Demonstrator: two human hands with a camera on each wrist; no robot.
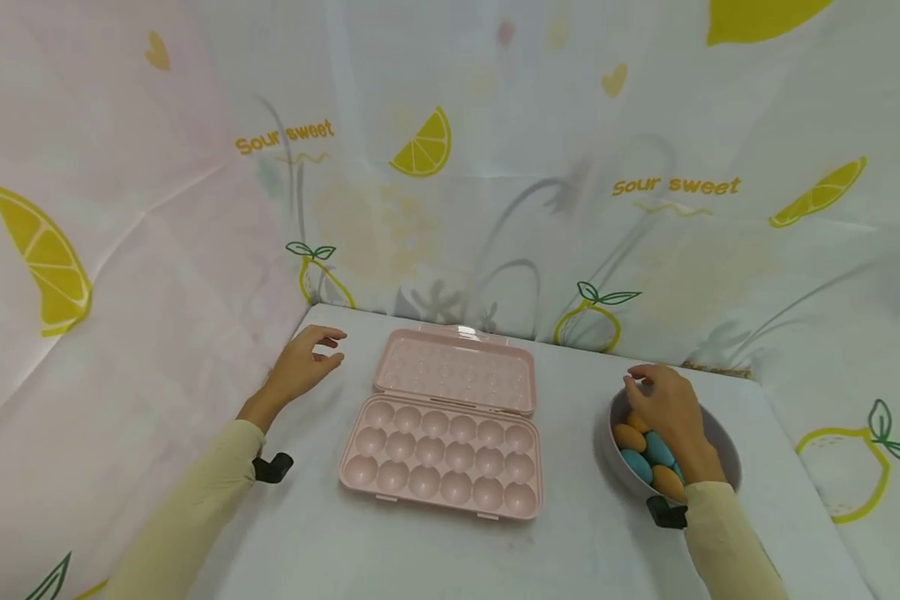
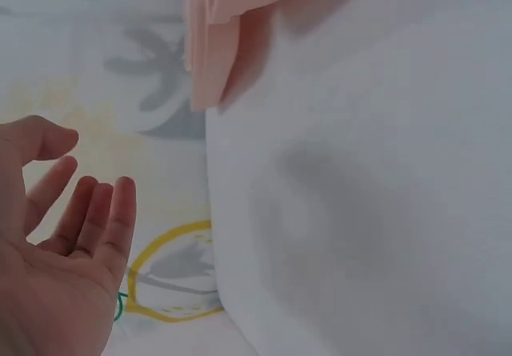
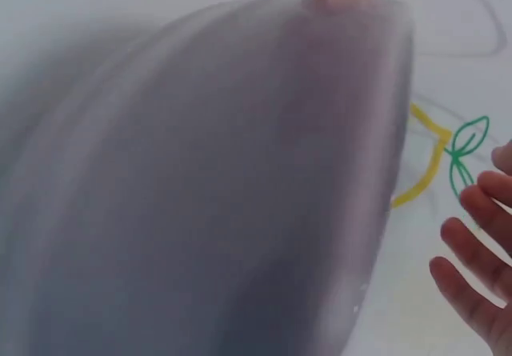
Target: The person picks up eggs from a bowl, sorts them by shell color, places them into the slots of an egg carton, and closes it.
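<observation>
A pink egg box lies unfolded on the table, its cups bare and its lid laid back behind them. To the left of the box hovers my left hand, fingers loosely bent and holding nothing; the left wrist view shows that hand with its palm bare. Over the grey bowl on the right is my right hand, its fingers relaxed with nothing visible between them. Orange eggs and blue eggs lie in the bowl, partly hidden by that hand and forearm.
A white table carries the box and the bowl, with a gap between the two. Behind and at the sides hangs a lemon-print cloth. Black wrist mounts stick out from both sleeves.
</observation>
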